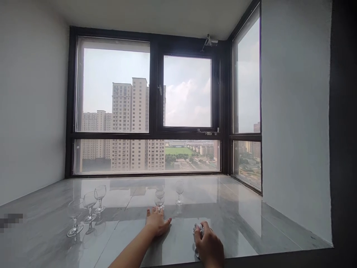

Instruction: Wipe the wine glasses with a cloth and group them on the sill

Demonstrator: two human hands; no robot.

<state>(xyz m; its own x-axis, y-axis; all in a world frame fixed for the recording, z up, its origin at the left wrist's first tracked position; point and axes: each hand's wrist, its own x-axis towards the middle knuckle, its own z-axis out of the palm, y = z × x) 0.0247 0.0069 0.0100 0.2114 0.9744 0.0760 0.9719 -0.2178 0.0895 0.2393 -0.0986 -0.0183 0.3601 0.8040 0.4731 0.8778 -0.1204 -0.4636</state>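
Observation:
A small clear stemmed glass (159, 197) stands upright on the glossy grey sill, just beyond my left hand (157, 222). That hand reaches forward with its fingers spread and the thumb out to the right. Its fingertips overlap the glass's foot; whether they touch it I cannot tell. Close to the front edge, my right hand (209, 243) is closed around a crumpled whitish-grey cloth (198, 230), part of which is hidden by the fingers. A second stemmed glass (179, 190) stands upright a little farther back and to the right.
On the left, three more stemmed glasses (75, 216) stand upright in a slanting row. The marble-look sill (240, 223) ends in a front edge below my hands. Dark-framed windows (150, 136) close off the back, with white walls (297, 123) at both sides.

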